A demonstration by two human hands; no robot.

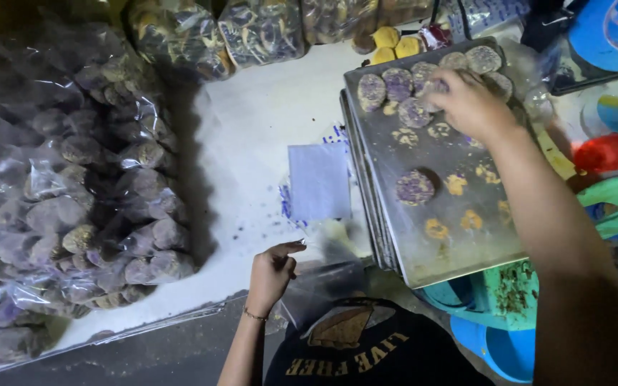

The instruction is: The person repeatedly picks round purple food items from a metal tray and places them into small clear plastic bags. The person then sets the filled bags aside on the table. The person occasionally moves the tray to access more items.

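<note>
- A purple cookie is pinched by right hand fingers at the metal tray's far end; a gentle lift is advised.
- A clear bag is held by the left hand, fingers pressed together, beside the tray's near corner.

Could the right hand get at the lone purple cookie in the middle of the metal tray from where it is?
Probably yes. The right hand rests on the cookies at the tray's far end, and the lone purple cookie lies uncovered on the metal tray, with only crumbs and yellow residue between them.

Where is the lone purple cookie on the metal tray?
In the head view the lone purple cookie lies mid-tray on the metal tray, near its left edge, below the right hand and right of the small plastic bag.
</note>
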